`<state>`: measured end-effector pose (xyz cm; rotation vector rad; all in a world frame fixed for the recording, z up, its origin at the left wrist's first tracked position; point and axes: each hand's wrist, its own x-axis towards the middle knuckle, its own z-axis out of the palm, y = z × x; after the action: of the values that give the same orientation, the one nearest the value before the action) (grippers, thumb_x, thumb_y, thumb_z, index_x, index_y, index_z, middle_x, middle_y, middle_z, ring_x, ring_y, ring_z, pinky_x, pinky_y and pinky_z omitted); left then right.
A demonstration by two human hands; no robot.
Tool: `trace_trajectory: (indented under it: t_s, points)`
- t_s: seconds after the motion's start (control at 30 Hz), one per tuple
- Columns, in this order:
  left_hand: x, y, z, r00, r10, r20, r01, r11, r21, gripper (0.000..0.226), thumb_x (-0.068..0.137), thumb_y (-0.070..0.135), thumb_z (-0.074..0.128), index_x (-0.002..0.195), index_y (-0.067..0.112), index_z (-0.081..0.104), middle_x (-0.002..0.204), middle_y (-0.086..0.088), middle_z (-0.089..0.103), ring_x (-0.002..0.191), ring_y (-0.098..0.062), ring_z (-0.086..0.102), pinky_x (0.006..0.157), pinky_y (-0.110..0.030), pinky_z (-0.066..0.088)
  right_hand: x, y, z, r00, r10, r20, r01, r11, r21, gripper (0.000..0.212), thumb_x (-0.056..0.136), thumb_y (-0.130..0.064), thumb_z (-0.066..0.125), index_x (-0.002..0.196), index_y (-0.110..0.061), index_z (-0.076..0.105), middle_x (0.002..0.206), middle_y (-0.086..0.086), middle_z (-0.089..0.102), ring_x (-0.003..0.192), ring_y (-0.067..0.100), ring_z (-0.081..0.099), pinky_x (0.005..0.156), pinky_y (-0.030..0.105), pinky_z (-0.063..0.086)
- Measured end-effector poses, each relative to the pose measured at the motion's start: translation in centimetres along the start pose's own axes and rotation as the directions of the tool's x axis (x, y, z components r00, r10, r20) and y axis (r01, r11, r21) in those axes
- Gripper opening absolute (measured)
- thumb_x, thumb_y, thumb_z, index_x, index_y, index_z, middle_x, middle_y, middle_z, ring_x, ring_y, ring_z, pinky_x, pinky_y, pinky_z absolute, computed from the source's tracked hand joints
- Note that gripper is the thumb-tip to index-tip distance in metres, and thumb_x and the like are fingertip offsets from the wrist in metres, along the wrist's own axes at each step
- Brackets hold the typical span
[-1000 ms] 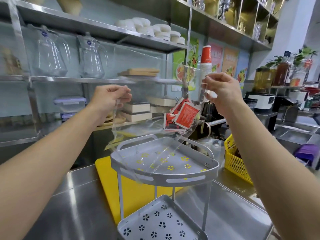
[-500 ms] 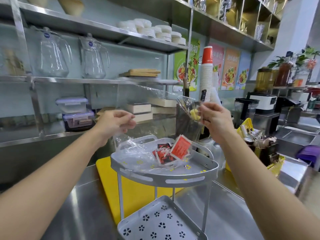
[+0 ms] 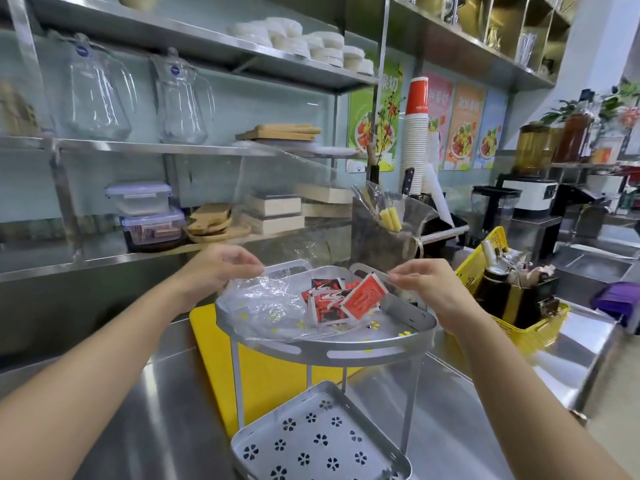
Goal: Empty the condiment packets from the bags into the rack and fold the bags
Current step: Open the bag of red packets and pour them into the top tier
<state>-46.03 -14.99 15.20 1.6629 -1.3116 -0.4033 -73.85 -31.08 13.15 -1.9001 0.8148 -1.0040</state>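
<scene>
Clear plastic bag (image 3: 273,299) pinched by left hand (image 3: 221,268) and right hand (image 3: 427,282); red packets (image 3: 346,299) on rack's top tray (image 3: 374,348). Emptying step; next, lift bag clear.

The single head-worn wide-angle camera looks forward and slightly down from close above the person's two forearms, facing the grey two-tier perforated metal rack (image 3: 322,348) and the steel wall shelves (image 3: 207,148) behind it.
</scene>
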Motion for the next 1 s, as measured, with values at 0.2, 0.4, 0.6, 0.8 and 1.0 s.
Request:
trace_trajectory:
  t_s: [0.2,0.4,0.6,0.8,1.0]
  points:
    - [0.9,1.5,-0.8,0.979,0.087,-0.185,-0.091,0.996,-0.015,0.01,0.079,0.014,0.069,0.072,0.008,0.071,0.077,-0.012,0.069,0.077,-0.017,0.055,0.074,-0.027,0.039,1.4,-3.0,-0.5,0.989,-0.015,-0.149,0.064,0.941,0.332,0.016,0.081,-0.009,0.066,0.065,-0.015,0.066,0.061,-0.005,0.069,0.061,0.007,0.061,0.068,0.028,0.041]
    - [2.4,5.3,-1.5,0.953,0.144,-0.266,-0.181,0.976,-0.122,0.017,0.085,0.011,0.063,0.068,0.01,0.065,0.052,0.008,0.069,0.05,0.001,0.061,0.052,-0.009,0.046,3.4,-6.9,-1.5,0.978,-0.002,-0.21,0.104,0.871,0.479,0.012,0.086,-0.012,0.063,0.074,-0.011,0.063,0.07,0.004,0.067,0.07,0.015,0.063,0.069,0.032,0.049]
    - [3.0,7.8,-2.7,0.919,0.21,-0.334,-0.262,0.957,-0.121,0.015,0.085,0.015,0.062,0.071,0.01,0.066,0.055,0.005,0.07,0.054,-0.004,0.064,0.057,-0.015,0.05,4.1,-9.3,-2.6,0.978,-0.019,-0.21,0.125,0.854,0.505,0.01,0.086,-0.015,0.063,0.078,-0.012,0.059,0.072,0.002,0.064,0.068,0.013,0.062,0.07,0.031,0.047]
    - [3.0,8.8,-3.0,0.91,0.195,-0.367,-0.264,0.953,-0.149,0.015,0.087,0.02,0.06,0.074,0.015,0.066,0.072,-0.005,0.069,0.065,-0.016,0.066,0.065,-0.029,0.054,3.9,-10.7,-3.1,0.968,-0.044,-0.248,0.168,0.845,0.507,0.01,0.089,-0.015,0.06,0.079,-0.013,0.058,0.071,0.001,0.063,0.062,0.012,0.062,0.062,0.028,0.047]
    - [2.3,9.1,-4.3,0.906,0.089,-0.415,-0.233,0.922,-0.31,0.015,0.088,0.017,0.06,0.073,0.014,0.061,0.053,0.001,0.07,0.044,-0.011,0.066,0.042,-0.024,0.055,3.1,-10.5,-2.2,0.984,-0.105,-0.142,0.161,0.864,0.476,0.011,0.084,-0.006,0.063,0.092,-0.012,0.059,0.075,0.003,0.067,0.062,0.013,0.067,0.065,0.027,0.05]
